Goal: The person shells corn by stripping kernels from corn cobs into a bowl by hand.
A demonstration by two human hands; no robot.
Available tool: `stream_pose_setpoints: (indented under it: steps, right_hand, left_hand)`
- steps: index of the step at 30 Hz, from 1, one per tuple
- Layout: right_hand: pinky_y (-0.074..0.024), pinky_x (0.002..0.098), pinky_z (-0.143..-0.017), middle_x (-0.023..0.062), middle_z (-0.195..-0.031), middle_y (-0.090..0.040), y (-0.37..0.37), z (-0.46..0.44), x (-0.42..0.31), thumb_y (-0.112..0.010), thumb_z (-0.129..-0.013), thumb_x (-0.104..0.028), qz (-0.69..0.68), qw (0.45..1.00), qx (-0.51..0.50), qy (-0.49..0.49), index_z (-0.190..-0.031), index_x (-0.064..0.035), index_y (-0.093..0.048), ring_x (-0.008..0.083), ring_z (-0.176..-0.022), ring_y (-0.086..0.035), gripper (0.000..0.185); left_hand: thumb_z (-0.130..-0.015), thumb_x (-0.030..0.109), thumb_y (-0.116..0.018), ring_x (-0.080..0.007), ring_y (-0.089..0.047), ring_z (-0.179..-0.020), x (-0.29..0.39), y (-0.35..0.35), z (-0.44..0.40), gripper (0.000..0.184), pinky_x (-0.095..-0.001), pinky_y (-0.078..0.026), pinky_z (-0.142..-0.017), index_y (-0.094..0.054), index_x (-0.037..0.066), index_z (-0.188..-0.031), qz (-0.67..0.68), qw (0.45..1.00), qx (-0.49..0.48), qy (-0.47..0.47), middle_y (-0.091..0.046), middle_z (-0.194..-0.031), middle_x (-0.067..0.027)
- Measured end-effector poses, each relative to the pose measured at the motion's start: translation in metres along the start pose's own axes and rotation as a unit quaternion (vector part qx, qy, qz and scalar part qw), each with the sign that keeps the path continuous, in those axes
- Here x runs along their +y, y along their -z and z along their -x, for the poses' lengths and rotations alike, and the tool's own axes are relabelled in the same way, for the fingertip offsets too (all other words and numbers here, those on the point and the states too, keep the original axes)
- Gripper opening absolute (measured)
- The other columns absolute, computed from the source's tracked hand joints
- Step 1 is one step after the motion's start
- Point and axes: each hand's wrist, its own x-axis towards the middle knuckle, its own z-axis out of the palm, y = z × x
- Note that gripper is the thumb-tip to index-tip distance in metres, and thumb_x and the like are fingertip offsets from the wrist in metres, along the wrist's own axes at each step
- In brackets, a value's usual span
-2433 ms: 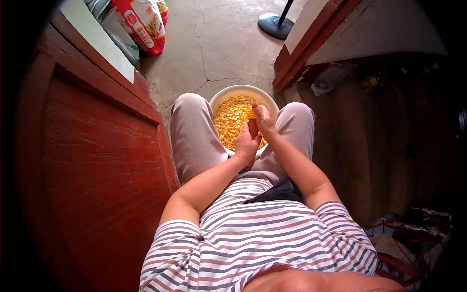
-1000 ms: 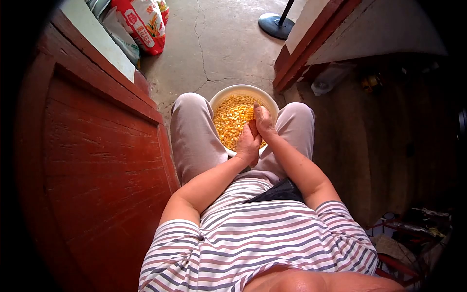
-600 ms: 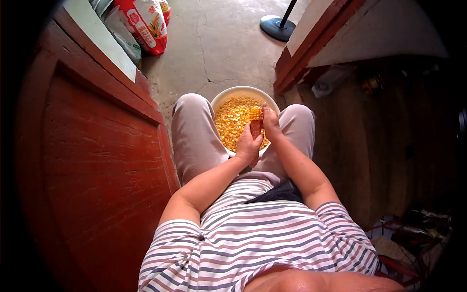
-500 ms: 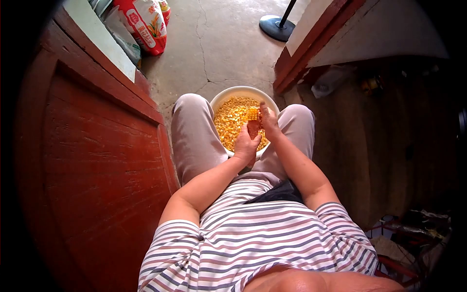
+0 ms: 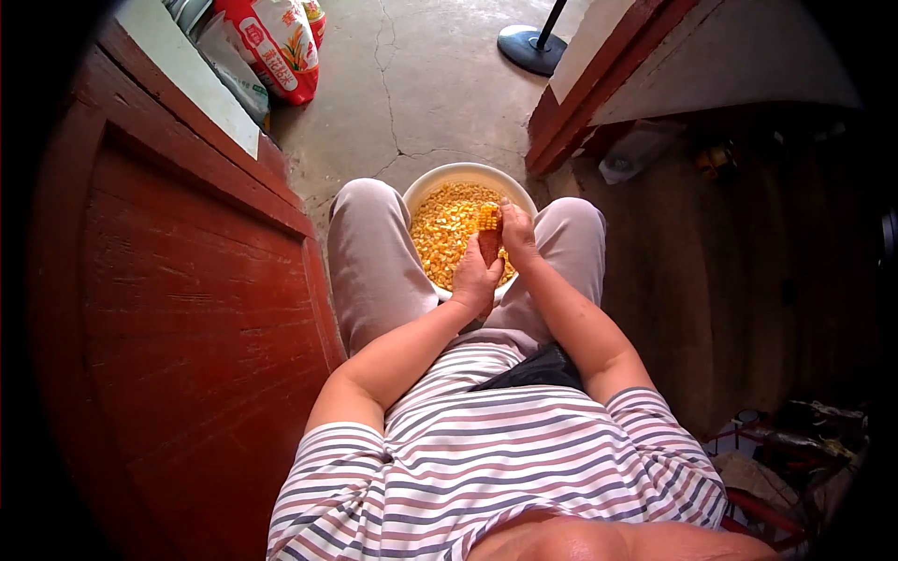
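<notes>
A corn cob (image 5: 489,245) is held over a white basin (image 5: 470,170) between my knees. Yellow kernels cover its far end, while the lower part is bare and reddish. My left hand (image 5: 475,283) is wrapped round the bare lower part. At the cob's upper right side, my right hand (image 5: 517,231) is closed with its thumb up, pressing on the kernel-covered end; some of its fingers are hidden. Loose corn kernels (image 5: 440,229) lie thickly in the basin beneath both hands.
On my left stands a red wooden door (image 5: 196,299). Red printed bags (image 5: 281,56) lean by the wall at the upper left. A round black stand base (image 5: 531,50) rests on the cracked concrete floor (image 5: 421,103). A red door frame (image 5: 580,103) rises at the right.
My right hand has shifted slightly down along the cob, its thumb and fingers drawn closer in. The cob is tilted a little differently; my left hand keeps its hold.
</notes>
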Motion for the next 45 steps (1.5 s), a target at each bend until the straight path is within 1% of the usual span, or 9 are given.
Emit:
stream_pose_setpoints:
  steps: [5, 11, 17, 19, 26, 35, 38, 41, 45]
  right_hand:
    - [-0.0401, 0.0327, -0.065, 0.0071, -0.068, -0.053, 0.0, 0.0, -0.008, -0.039, -0.092, -0.043, -0.051, 0.996, -0.04, -0.067, -0.077, 0.0001, -0.055, 0.017, -0.065, -0.048, 0.048]
    - [-0.0413, 0.0367, -0.069, 0.0162, -0.076, -0.058, -0.002, -0.009, 0.025, -0.039, -0.091, -0.043, 0.132, 0.987, 0.02, 0.086, -0.084, 0.0023, -0.057, 0.0242, -0.072, -0.054, 0.049]
    - [-0.041, 0.0396, -0.07, 0.0178, -0.076, -0.057, -0.002, 0.015, -0.03, -0.037, -0.091, -0.048, -0.061, 0.994, -0.041, -0.077, -0.087, 0.0016, -0.057, 0.0292, -0.075, -0.055, 0.054]
    - [-0.041, 0.0401, -0.072, 0.0191, -0.077, -0.057, -0.002, 0.018, -0.033, -0.034, -0.091, -0.051, 0.136, 0.99, -0.023, 0.028, -0.089, 0.0014, -0.056, 0.031, -0.074, -0.054, 0.057]
    - [-0.0413, 0.0404, -0.072, 0.0214, -0.078, -0.057, 0.0, 0.005, -0.006, -0.032, -0.091, -0.05, 0.116, 0.989, 0.0, 0.093, -0.086, 0.0013, -0.057, 0.0359, -0.073, -0.053, 0.057]
    - [-0.0419, 0.03, -0.069, 0.0061, -0.073, -0.055, 0.009, 0.002, -0.013, -0.038, -0.092, -0.046, -0.044, 0.993, -0.066, -0.091, -0.091, 0.0, -0.058, 0.0147, -0.072, -0.05, 0.051]
    - [-0.0419, 0.03, -0.071, 0.0074, -0.074, -0.056, -0.001, 0.003, -0.011, -0.036, -0.092, -0.048, 0.042, 0.999, -0.033, 0.013, -0.094, 0.0013, -0.057, 0.0167, -0.072, -0.05, 0.054]
    - [-0.0416, 0.0429, -0.074, 0.0251, -0.084, -0.059, -0.004, 0.001, -0.011, -0.032, -0.091, -0.048, 0.121, 0.992, 0.025, 0.034, -0.086, 0.0014, -0.059, 0.04, -0.086, -0.056, 0.057]
    - [-0.0422, 0.0434, -0.072, 0.0247, -0.081, -0.059, 0.0, 0.004, -0.014, -0.032, -0.091, -0.045, 0.174, 0.984, 0.018, 0.029, -0.085, 0.0015, -0.059, 0.0403, -0.085, -0.056, 0.054]
  left_hand:
    - [-0.077, 0.025, -0.059, -0.0385, -0.057, -0.09, -0.002, -0.001, -0.001, 0.055, -0.0429, -0.044, -0.079, -0.035, 0.003, -0.122, -0.043, 0.998, 0.017, -0.03, -0.058, -0.095, -0.0233]
    - [-0.074, 0.035, -0.058, -0.0403, -0.056, -0.091, 0.002, 0.001, 0.001, 0.06, -0.0467, -0.043, -0.08, -0.036, 0.006, -0.122, -0.012, 1.0, -0.01, 0.016, -0.058, -0.098, -0.0245]
    - [-0.074, 0.025, -0.06, -0.0388, -0.056, -0.093, 0.003, 0.003, -0.002, 0.06, -0.042, -0.044, -0.08, -0.034, 0.0, -0.122, -0.028, 0.999, 0.017, -0.006, -0.057, -0.1, -0.024]
    - [-0.074, 0.023, -0.059, -0.0382, -0.056, -0.094, 0.014, 0.008, 0.002, 0.059, -0.0414, -0.044, -0.081, -0.034, -0.001, -0.122, -0.011, 1.0, -0.015, -0.004, -0.056, -0.1, -0.0237]
    - [-0.071, 0.018, -0.057, -0.0394, -0.055, -0.092, -0.006, -0.006, -0.002, 0.059, -0.0432, -0.043, -0.081, -0.031, 0.002, -0.122, 0.119, 0.989, -0.033, -0.08, -0.055, -0.099, -0.0238]
    - [-0.074, 0.017, -0.057, -0.0349, -0.055, -0.095, -0.011, -0.006, -0.003, 0.061, -0.0402, -0.042, -0.083, -0.03, -0.001, -0.125, 0.03, 0.996, 0.014, -0.084, -0.055, -0.102, -0.0211]
    - [-0.074, 0.026, -0.06, -0.0405, -0.053, -0.097, 0.007, -0.002, 0.003, 0.072, -0.0443, -0.042, -0.082, -0.024, 0.001, -0.13, -0.089, 0.995, -0.001, -0.039, -0.051, -0.11, -0.0266]
    - [-0.075, 0.026, -0.059, -0.0405, -0.053, -0.096, 0.0, -0.008, 0.003, 0.071, -0.0447, -0.042, -0.081, -0.023, 0.001, -0.131, -0.073, 0.997, -0.022, -0.028, -0.051, -0.109, -0.0264]
    - [-0.074, 0.026, -0.059, -0.0406, -0.053, -0.095, 0.006, -0.004, 0.005, 0.072, -0.045, -0.042, -0.081, -0.022, 0.0, -0.13, -0.062, 0.997, -0.025, -0.023, -0.051, -0.108, -0.0264]
